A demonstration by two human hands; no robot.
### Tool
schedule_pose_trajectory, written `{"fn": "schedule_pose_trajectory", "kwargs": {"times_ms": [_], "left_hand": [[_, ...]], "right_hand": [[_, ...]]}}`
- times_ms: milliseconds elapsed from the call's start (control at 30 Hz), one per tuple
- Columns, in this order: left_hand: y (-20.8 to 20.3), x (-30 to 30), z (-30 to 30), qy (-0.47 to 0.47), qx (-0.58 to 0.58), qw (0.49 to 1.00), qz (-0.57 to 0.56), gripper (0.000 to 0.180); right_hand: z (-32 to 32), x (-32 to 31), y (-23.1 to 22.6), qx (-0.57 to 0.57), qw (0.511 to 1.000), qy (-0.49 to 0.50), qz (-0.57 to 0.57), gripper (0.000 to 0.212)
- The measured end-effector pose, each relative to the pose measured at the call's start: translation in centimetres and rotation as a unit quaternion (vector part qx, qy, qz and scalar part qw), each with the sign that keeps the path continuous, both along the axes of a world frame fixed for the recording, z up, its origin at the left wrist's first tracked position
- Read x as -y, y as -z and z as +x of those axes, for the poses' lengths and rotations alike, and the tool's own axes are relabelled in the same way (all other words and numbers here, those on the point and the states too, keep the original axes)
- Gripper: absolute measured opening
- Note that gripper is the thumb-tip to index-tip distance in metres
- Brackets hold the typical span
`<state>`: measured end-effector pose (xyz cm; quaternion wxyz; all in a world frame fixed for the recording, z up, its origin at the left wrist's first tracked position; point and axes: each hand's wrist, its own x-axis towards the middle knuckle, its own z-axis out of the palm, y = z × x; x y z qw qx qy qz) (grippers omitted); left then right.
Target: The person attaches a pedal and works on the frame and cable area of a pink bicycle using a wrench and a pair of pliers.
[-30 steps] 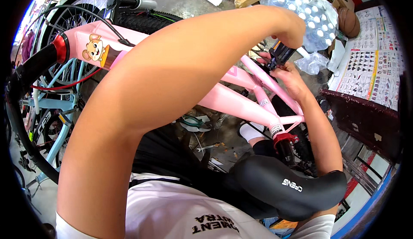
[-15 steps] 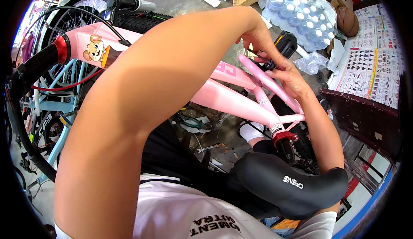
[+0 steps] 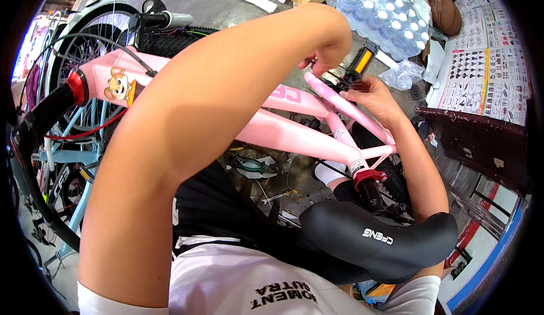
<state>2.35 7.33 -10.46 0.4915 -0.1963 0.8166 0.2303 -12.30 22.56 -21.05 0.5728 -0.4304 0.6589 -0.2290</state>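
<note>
A pink bicycle frame (image 3: 306, 136) lies across the middle, with its black saddle (image 3: 379, 241) near me. My left arm reaches over it, and my left hand (image 3: 328, 54) is curled down by the end of a pink curved tube (image 3: 351, 104). Its fingers are bent and partly hidden; what they hold does not show. My right hand (image 3: 374, 100) comes from the right, thumb and fingers closed around the dark crank arm (image 3: 347, 82) just below a black pedal (image 3: 361, 62) with a yellow reflector.
At the left stands a light blue bicycle (image 3: 73, 140). Pliers (image 3: 252, 165) and a wrench (image 3: 277, 195) lie on the floor under the frame. Wrapped water bottles (image 3: 385, 17), a brown ball (image 3: 446, 15) and a dark box (image 3: 470, 150) under printed sheets (image 3: 481, 60) are beyond.
My left hand has drawn back left from the crank, its fingers curling. The pedal has turned so its yellow reflector shows. My right hand stays by the crank. The view has shifted slightly.
</note>
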Motion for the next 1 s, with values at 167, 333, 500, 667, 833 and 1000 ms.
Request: {"fn": "schedule_pose_trajectory", "kwargs": {"times_ms": [167, 333, 500, 667, 833, 1000], "left_hand": [[-4.4, -2.0, -0.1, -0.029, -0.03, 0.999, -0.034, 0.022], [-5.1, -1.8, -0.5, -0.079, -0.058, 0.994, 0.057, 0.032], [-5.1, -0.7, -0.1, -0.136, -0.14, 0.955, 0.224, 0.044], [-2.4, -0.4, -0.8, -0.203, -0.187, 0.903, 0.329, 0.035], [-2.3, 0.2, -1.4, -0.234, -0.24, 0.936, 0.105, 0.029], [-0.8, 1.5, -1.2, -0.134, -0.197, 0.961, -0.142, 0.028]], "right_hand": [[-0.4, -1.7, -2.3, -0.165, 0.979, 0.026, -0.117, 0.03], [2.4, -3.0, -6.9, -0.163, 0.94, 0.027, -0.299, 0.027], [3.7, -2.4, -7.3, 0.005, 0.955, 0.117, -0.274, 0.038], [2.7, -3.3, -7.4, -0.022, 0.948, 0.133, -0.289, 0.03], [0.7, -5.2, -7.6, -0.176, 0.932, 0.024, -0.317, 0.011], [-1.6, -6.2, -4.8, -0.227, 0.938, -0.014, -0.264, 0.01]]}}
